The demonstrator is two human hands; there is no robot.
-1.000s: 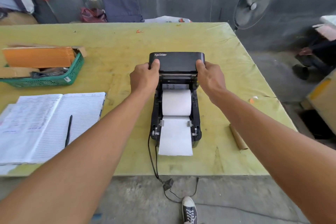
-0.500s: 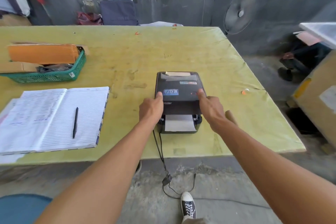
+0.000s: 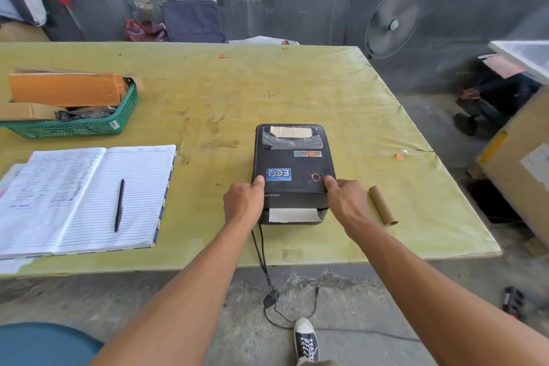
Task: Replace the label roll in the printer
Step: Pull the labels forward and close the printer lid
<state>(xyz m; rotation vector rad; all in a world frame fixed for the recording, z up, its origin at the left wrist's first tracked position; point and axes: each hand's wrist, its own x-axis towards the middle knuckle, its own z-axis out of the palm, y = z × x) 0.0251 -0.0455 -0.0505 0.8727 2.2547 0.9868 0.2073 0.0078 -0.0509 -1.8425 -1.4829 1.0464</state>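
The black label printer (image 3: 292, 163) sits near the front edge of the yellow-green table (image 3: 297, 83) with its lid down. A strip of white label paper (image 3: 294, 214) sticks out of its front slot. My left hand (image 3: 243, 202) grips the lid's front left corner, thumb on top. My right hand (image 3: 346, 202) grips the front right corner the same way. The label roll inside is hidden by the lid. An empty brown cardboard core (image 3: 382, 205) lies on the table just right of my right hand.
An open lined notebook (image 3: 89, 199) with a black pen (image 3: 119, 205) lies at the left. A green basket (image 3: 77, 126) of cardboard stands behind it. The printer's cable (image 3: 263, 258) hangs over the front edge to the floor. A cardboard box (image 3: 523, 163) stands at the right.
The lid was open with the white roll showing; both hands swung it down and it is now shut. My hands moved toward me with the lid's front edge.
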